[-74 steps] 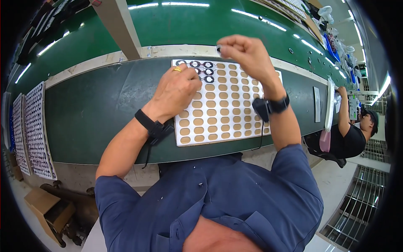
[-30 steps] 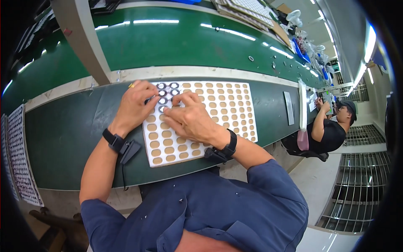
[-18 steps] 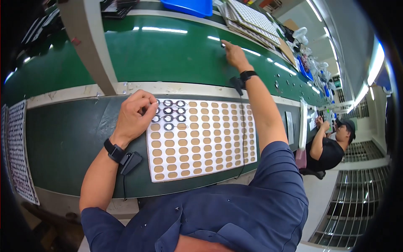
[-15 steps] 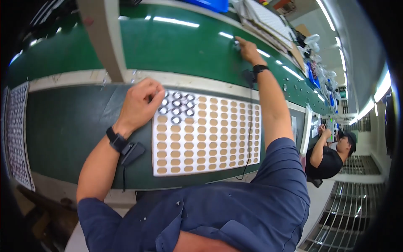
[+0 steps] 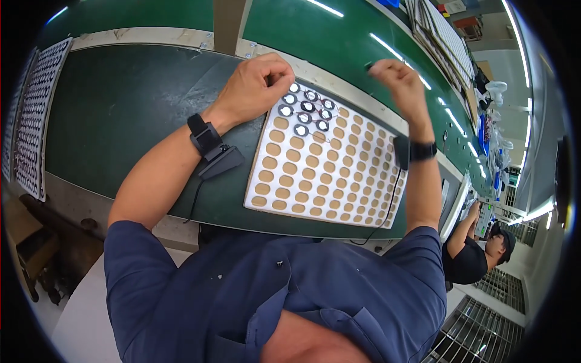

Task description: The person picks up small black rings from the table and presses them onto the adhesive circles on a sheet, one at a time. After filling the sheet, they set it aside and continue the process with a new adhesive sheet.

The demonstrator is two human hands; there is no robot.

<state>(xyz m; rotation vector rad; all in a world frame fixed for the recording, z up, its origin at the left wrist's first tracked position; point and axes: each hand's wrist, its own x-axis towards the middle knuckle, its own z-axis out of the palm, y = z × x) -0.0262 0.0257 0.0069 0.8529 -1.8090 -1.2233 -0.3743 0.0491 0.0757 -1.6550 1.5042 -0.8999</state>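
Note:
A white foam tray point(image 5: 293, 178) with rows of oval tan-bottomed slots lies on the dark green table. Several small round black-and-silver parts with thin wires point(image 5: 301, 129) sit in its far left slots. My left hand point(image 5: 257, 88) is curled with thumb and fingers together at the tray's far left corner; what it pinches, if anything, is hidden. Over the edge of the green conveyor surface, my right hand point(image 5: 400, 89) pinches a small dark part point(image 5: 368, 66) between its fingertips. It hangs in the air beyond the tray's far right side.
A pale post point(image 5: 229, 27) rises from the wooden rail point(image 5: 139, 36) behind the table. Filled trays point(image 5: 37, 112) stand at the far left. Stacked boards point(image 5: 439, 39) lie beyond the green surface. Cables run from both wrist devices. A person in black point(image 5: 469, 257) works at the right.
My right hand has lifted off the green surface and come back nearer the tray, carrying the small dark part. My left hand stays at the tray's corner. The whole view has shifted and turned.

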